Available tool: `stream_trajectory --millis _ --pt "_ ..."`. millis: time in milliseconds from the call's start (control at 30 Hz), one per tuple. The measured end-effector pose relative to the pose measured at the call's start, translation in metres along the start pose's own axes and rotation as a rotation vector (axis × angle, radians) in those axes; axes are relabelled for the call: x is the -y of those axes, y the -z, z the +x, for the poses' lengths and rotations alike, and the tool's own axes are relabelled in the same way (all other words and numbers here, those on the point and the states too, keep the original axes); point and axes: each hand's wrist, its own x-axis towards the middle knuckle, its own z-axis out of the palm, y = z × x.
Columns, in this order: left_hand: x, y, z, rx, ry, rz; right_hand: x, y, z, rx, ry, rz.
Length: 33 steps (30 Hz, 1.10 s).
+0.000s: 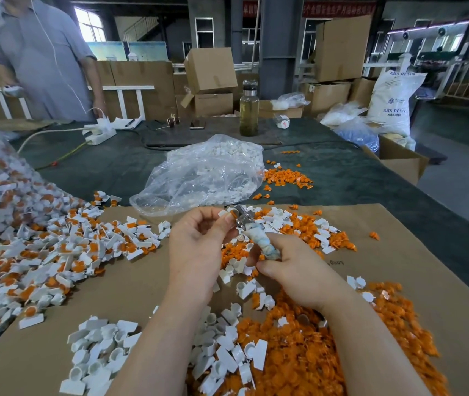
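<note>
1. The left hand (199,241) is raised above the cardboard sheet (130,281), palm turned towards the right hand, with the forearm running up from the lower edge of the view.
2. Its fingers are curled, and a small white-and-orange piece (226,215) is pinched between the thumb and fingertips; most of the piece is hidden by them.
3. The right hand (293,270) is held just beside the left and slightly nearer the body, its back turned upwards.
4. Its fingers are wrapped tightly round the cloth-bound handle of a tool (264,244), which is tilted up and away towards the left fingertips.
5. The tool's metal head is met by the pinched piece just above the left thumb; how the two fit together cannot be told.
6. A heap of white parts with orange caps (56,252) is spread to the left of the left hand.
7. Plain white parts (99,347) lie beneath the left forearm.
8. Loose orange caps (299,352) are piled under and beside the right forearm.
9. A clear plastic bag (204,172) of white parts lies beyond both hands.
</note>
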Motion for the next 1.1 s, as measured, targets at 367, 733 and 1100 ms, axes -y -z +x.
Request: stream_trajectory --millis 367,733,1100 --pt "0.002 0.002 0.003 -0.003 0.02 -0.038 0.0 -0.007 0.004 -0.073 0.009 -0.109" --pt "0.01 0.059 0.037 -0.465 0.591 -0.631 -0.012 -0.005 0.009 -0.295 -0.022 -0.29" --pt "0.01 0.087 0.045 -0.718 0.311 -1.22 -0.02 0.001 0.012 -0.393 -0.129 -0.409"
